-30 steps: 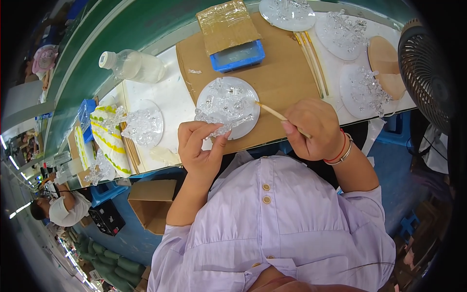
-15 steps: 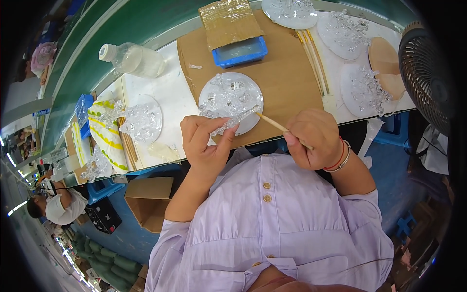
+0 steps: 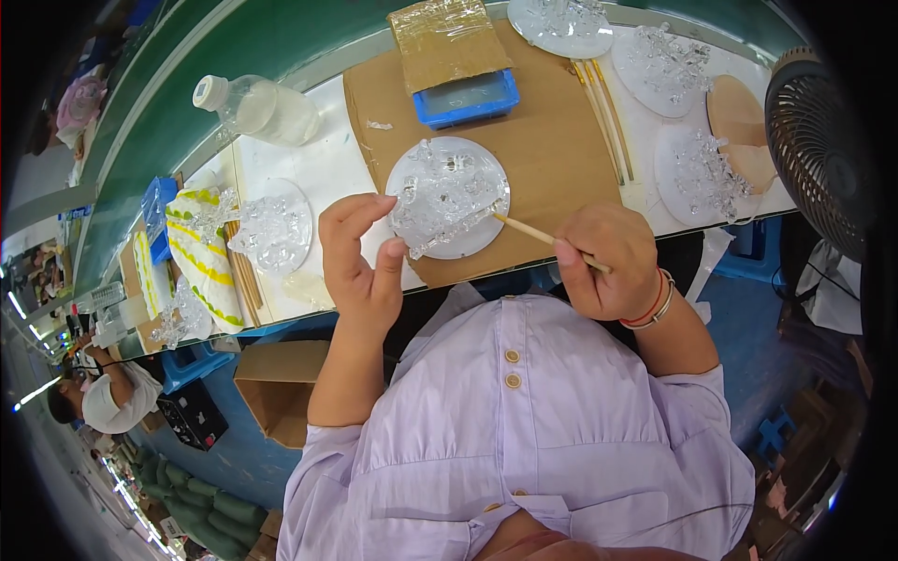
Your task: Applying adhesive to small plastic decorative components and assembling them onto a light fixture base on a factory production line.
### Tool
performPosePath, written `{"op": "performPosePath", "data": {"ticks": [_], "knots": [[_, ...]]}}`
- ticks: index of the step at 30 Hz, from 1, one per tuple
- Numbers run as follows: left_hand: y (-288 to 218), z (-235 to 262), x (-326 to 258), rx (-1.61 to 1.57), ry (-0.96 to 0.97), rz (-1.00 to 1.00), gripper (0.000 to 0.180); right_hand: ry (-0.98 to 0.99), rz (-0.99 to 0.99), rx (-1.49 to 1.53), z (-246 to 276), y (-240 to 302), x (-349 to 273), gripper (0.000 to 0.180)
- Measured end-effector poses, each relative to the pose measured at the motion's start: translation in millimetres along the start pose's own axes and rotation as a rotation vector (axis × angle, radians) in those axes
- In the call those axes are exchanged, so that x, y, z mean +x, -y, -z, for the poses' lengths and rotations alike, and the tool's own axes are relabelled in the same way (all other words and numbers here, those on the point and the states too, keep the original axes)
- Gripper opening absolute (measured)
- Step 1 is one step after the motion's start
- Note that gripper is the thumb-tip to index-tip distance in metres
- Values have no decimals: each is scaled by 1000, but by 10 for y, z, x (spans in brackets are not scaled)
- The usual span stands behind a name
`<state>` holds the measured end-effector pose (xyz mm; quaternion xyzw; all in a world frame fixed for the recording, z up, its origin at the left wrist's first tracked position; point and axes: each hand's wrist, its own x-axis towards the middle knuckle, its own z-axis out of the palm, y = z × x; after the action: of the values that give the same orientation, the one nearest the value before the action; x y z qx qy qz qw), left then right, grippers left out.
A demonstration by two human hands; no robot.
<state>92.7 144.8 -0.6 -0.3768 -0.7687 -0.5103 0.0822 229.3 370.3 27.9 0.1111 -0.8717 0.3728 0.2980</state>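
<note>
My right hand point(image 3: 603, 257) grips a pale wooden stick point(image 3: 528, 231), pointed toward the left. The stick's yellowish tip meets one end of a slim, clear, beaded-looking plastic piece point(image 3: 456, 232). That piece lies over the near part of a round white plate point(image 3: 449, 145); whether it rests there or hangs from the tip, I cannot tell. More clear, knobbly plastic pieces point(image 3: 440, 187) are heaped on the plate. My left hand point(image 3: 360, 266) is just left of the plate, thumb and fingers apart, holding nothing.
Brown cardboard point(image 3: 552, 140) lies under the plate. Beyond it stands a blue tray point(image 3: 468, 114) partly covered by a cardboard flap point(image 3: 444, 42). A clear bottle point(image 3: 267, 112) is at the left; several thin sticks point(image 3: 603, 117) and a black fan point(image 3: 818, 154) are at the right.
My left hand has let go of the slim clear piece and drawn back to the left, its fingers spreading. The stick and the piece at its tip stay nearly in place.
</note>
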Motion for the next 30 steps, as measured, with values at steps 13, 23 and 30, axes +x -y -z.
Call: {"op": "performPosePath", "data": {"ticks": [13, 23, 30], "knots": [[-3, 49, 122, -7, 203, 179, 33, 5, -32, -2, 33, 27, -10, 9], [-96, 28, -26, -32, 186, 193, 27, -348, -186, -47, 388, -211, 280, 8], [-84, -171, -156, -53, 67, 96, 27, -280, -178, -138, 35, -563, 789, 13]]}}
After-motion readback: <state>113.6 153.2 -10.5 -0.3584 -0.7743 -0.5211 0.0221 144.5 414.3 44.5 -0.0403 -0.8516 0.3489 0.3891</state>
